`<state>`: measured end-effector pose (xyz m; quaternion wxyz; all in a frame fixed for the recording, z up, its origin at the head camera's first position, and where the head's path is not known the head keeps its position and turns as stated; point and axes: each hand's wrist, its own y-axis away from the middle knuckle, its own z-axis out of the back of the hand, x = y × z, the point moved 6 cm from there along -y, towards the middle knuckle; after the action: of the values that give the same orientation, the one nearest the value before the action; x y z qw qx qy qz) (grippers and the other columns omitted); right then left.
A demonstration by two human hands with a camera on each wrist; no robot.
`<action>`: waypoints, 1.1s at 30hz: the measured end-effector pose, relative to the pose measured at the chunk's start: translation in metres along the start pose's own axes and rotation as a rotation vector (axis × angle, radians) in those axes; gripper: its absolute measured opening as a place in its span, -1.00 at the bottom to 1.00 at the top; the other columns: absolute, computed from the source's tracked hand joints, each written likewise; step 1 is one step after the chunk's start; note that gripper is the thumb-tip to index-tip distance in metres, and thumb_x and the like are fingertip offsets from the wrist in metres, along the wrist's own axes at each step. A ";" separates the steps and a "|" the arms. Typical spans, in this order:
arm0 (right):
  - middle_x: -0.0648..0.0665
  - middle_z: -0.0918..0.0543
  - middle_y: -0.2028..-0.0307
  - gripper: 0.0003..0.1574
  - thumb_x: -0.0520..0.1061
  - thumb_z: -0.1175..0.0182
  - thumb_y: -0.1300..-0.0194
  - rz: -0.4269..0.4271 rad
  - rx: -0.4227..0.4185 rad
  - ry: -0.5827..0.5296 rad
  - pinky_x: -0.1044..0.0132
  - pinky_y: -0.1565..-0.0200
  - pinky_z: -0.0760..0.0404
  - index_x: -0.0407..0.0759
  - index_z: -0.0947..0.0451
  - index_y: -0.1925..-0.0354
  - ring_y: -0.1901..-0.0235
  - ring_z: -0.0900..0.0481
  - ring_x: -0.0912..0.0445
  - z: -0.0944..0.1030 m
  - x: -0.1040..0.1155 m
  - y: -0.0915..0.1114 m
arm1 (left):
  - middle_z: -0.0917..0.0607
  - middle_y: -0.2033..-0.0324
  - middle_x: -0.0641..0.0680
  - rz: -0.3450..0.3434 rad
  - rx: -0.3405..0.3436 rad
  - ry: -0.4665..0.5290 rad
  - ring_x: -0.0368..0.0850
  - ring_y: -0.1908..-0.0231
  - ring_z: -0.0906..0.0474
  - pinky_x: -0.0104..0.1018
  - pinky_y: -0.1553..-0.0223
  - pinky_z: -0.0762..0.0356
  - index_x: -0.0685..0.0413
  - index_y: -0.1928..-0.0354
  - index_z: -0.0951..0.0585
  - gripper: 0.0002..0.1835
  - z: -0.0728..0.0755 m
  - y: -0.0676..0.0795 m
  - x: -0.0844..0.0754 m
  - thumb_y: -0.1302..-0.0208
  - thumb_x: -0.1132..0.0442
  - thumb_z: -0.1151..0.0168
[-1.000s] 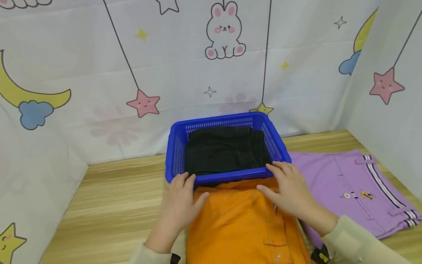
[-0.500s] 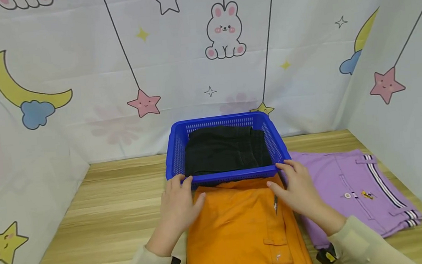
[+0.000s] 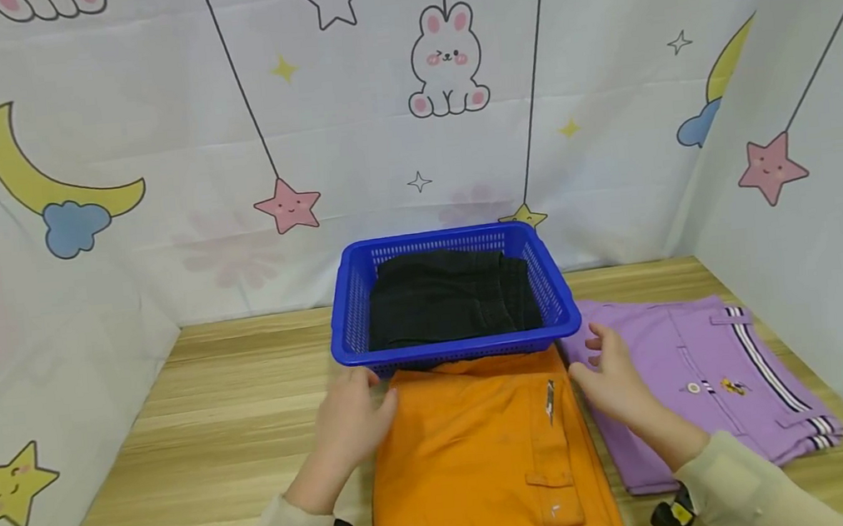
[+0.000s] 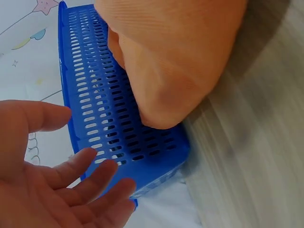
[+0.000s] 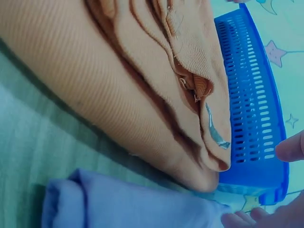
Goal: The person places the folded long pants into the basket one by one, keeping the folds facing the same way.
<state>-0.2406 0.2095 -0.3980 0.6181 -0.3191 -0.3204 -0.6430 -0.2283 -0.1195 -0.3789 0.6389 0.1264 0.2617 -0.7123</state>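
Folded orange trousers (image 3: 476,459) lie right in front of a blue plastic basket (image 3: 466,347), which holds a folded black garment (image 3: 436,299). Near the far left corner of the trousers is my left hand (image 3: 350,420); in the left wrist view its fingers (image 4: 97,183) are spread and relaxed beside the basket wall, with nothing in them. My right hand (image 3: 616,381) hovers past the trousers' right edge, overlapping folded purple trousers (image 3: 700,355), its fingers loosely bent and holding nothing. The right wrist view shows the orange layers stacked and only part of that hand.
A wooden table (image 3: 231,413) carries everything. A white printed cloth (image 3: 349,119) hangs behind the basket, with further cloth walls on the left and right sides. A dark wrist strap (image 3: 673,517) shows at the right sleeve.
My hands have moved apart and back from the basket's front rim, the right one swinging rightward off the orange trousers. The basket and the clothes stay where they were.
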 end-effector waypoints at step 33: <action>-0.60 -0.07 -0.33 -0.19 -0.02 0.19 -0.42 -0.325 0.397 -0.456 -0.12 -0.28 -0.28 -0.57 0.13 -0.36 -0.33 -0.15 -0.34 -0.027 -0.032 -0.002 | -0.54 0.12 0.22 0.545 0.468 0.813 -0.04 0.23 -0.57 -0.15 0.28 -0.61 0.31 -0.07 -0.44 -0.55 -0.061 0.000 0.049 -0.27 0.11 -0.08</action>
<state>-0.2421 0.2069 -0.4396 0.4701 -0.2730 -0.6160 -0.5702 -0.2454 -0.1280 -0.4547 0.6024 0.5941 0.2798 -0.4537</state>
